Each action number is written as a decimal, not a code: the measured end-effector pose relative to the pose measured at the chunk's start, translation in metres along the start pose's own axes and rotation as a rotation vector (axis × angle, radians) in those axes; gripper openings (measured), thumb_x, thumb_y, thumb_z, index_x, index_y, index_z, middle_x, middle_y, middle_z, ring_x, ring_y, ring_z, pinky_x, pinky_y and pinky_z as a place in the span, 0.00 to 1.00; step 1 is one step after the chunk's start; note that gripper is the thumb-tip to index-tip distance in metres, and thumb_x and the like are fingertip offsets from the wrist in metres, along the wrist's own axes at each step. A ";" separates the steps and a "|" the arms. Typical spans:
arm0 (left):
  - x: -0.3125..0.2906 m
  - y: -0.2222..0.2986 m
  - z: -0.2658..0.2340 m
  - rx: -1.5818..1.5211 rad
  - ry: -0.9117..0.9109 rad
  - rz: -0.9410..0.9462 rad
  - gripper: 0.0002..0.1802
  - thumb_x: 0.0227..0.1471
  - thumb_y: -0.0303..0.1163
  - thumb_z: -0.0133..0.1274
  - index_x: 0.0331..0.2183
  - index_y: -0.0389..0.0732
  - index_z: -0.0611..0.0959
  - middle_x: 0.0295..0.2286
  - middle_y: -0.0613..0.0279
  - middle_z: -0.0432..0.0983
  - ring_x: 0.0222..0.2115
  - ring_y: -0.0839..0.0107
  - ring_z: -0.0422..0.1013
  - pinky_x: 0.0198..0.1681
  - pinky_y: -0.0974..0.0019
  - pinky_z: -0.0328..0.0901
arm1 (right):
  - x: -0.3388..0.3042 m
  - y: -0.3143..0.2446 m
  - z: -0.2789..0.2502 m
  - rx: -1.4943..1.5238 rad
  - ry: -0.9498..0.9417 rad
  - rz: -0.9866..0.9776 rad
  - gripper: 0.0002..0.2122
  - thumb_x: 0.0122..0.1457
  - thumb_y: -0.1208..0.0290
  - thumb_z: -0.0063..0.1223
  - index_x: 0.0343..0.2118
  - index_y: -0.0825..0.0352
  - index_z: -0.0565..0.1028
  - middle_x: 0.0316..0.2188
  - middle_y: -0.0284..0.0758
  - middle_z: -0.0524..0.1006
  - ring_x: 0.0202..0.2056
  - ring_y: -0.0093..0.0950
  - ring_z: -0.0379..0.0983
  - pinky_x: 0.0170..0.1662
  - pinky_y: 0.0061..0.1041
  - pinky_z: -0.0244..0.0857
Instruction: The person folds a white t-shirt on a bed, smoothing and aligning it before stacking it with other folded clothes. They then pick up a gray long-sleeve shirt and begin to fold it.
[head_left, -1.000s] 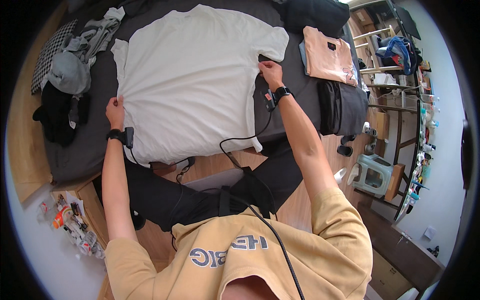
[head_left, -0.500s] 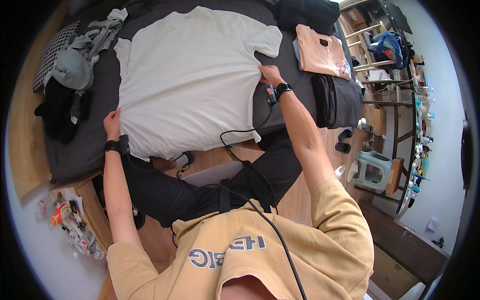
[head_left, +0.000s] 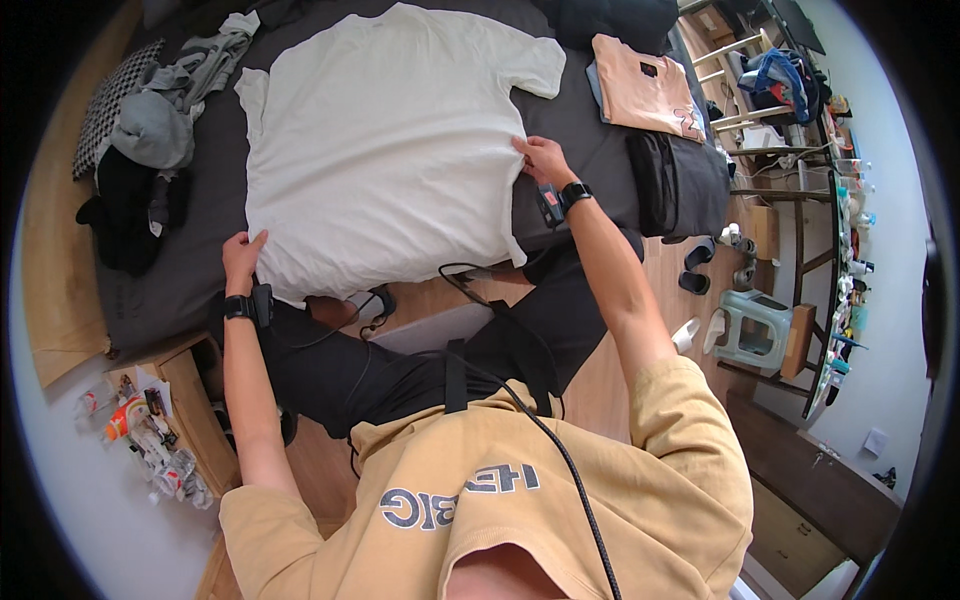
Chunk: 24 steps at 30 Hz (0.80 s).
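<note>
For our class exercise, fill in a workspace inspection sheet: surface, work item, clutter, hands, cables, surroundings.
Surface: dark sheet under the clothes.
Work item: white T-shirt, spread out, creased.
Clutter: rumpled clothes pile at left; folded peach shirt and folded dark garment at right.
Hands: left hand appears to pinch the T-shirt's left edge near the hem; right hand, its right edge below the sleeve.
Cables: black cable crosses the worn tan shirt.
Surroundings: wooden floor, pale stool.

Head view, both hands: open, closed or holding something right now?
Left hand: closed, pinching the white T-shirt at its left edge, near the hem.
Right hand: closed, pinching the shirt's right edge below the sleeve.
</note>
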<state>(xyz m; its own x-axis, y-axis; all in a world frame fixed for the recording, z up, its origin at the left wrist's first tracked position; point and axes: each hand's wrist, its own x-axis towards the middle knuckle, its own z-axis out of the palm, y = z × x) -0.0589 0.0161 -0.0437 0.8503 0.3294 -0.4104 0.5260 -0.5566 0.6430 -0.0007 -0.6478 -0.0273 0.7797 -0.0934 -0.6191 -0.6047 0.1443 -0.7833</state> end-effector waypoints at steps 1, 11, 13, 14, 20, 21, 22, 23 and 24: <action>0.006 -0.008 -0.003 -0.041 0.006 0.033 0.22 0.55 0.41 0.72 0.38 0.30 0.87 0.30 0.67 0.82 0.30 0.78 0.72 0.36 0.69 0.67 | 0.000 0.001 0.000 -0.052 0.051 -0.020 0.12 0.64 0.60 0.68 0.37 0.65 0.80 0.28 0.27 0.80 0.25 0.20 0.74 0.29 0.24 0.69; -0.002 -0.029 -0.003 -0.256 -0.082 0.060 0.18 0.57 0.40 0.70 0.34 0.32 0.86 0.26 0.74 0.76 0.25 0.83 0.65 0.29 0.71 0.60 | -0.033 0.013 0.008 -0.156 0.064 -0.027 0.17 0.62 0.54 0.70 0.34 0.64 0.79 0.29 0.25 0.77 0.28 0.18 0.71 0.32 0.21 0.66; -0.018 -0.020 -0.009 -0.153 -0.151 0.033 0.18 0.57 0.39 0.69 0.36 0.31 0.87 0.28 0.70 0.81 0.28 0.81 0.70 0.31 0.70 0.64 | -0.045 0.018 0.007 -0.145 -0.007 -0.003 0.16 0.62 0.56 0.70 0.34 0.64 0.79 0.30 0.25 0.77 0.30 0.18 0.72 0.34 0.22 0.66; -0.024 -0.016 -0.009 -0.133 -0.179 -0.009 0.19 0.57 0.39 0.69 0.39 0.31 0.87 0.31 0.68 0.83 0.30 0.80 0.72 0.33 0.69 0.66 | -0.049 0.020 0.006 -0.116 -0.042 0.005 0.15 0.62 0.56 0.70 0.34 0.64 0.79 0.30 0.25 0.77 0.31 0.19 0.72 0.35 0.22 0.67; -0.025 -0.021 -0.004 -0.172 -0.177 0.018 0.24 0.58 0.39 0.69 0.48 0.30 0.87 0.39 0.60 0.86 0.35 0.76 0.77 0.39 0.66 0.70 | -0.042 0.027 0.003 -0.306 0.054 -0.142 0.14 0.60 0.59 0.71 0.33 0.63 0.78 0.26 0.25 0.76 0.27 0.17 0.70 0.31 0.23 0.65; -0.023 -0.024 -0.002 -0.234 -0.164 0.008 0.24 0.58 0.39 0.69 0.47 0.30 0.86 0.39 0.61 0.86 0.35 0.76 0.76 0.39 0.66 0.70 | -0.037 0.029 0.005 -0.294 0.075 -0.197 0.14 0.60 0.59 0.71 0.33 0.64 0.79 0.26 0.26 0.76 0.27 0.17 0.70 0.30 0.23 0.64; -0.022 -0.027 -0.001 -0.296 -0.150 -0.005 0.24 0.58 0.39 0.69 0.47 0.29 0.86 0.39 0.61 0.86 0.35 0.76 0.76 0.39 0.66 0.70 | -0.034 0.031 0.007 -0.297 0.139 -0.230 0.14 0.60 0.59 0.71 0.34 0.65 0.79 0.26 0.26 0.77 0.26 0.17 0.70 0.29 0.23 0.64; -0.023 -0.030 -0.001 -0.291 -0.156 -0.007 0.23 0.58 0.39 0.69 0.47 0.30 0.87 0.39 0.61 0.86 0.35 0.76 0.77 0.40 0.66 0.70 | -0.033 0.035 0.008 -0.243 0.071 -0.229 0.14 0.60 0.60 0.71 0.34 0.66 0.80 0.26 0.27 0.77 0.26 0.17 0.70 0.29 0.23 0.64; -0.025 -0.033 -0.002 -0.286 -0.161 -0.008 0.23 0.58 0.39 0.69 0.47 0.30 0.87 0.39 0.61 0.86 0.35 0.75 0.77 0.40 0.66 0.71 | -0.033 0.038 0.008 -0.205 0.050 -0.208 0.14 0.60 0.60 0.71 0.35 0.67 0.80 0.26 0.27 0.78 0.26 0.18 0.70 0.28 0.23 0.64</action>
<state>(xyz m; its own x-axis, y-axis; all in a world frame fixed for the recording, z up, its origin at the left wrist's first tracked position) -0.0973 0.0278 -0.0536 0.8444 0.1954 -0.4988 0.5357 -0.3098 0.7855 -0.0480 -0.6318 -0.0363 0.8845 -0.1494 -0.4420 -0.4567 -0.0841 -0.8856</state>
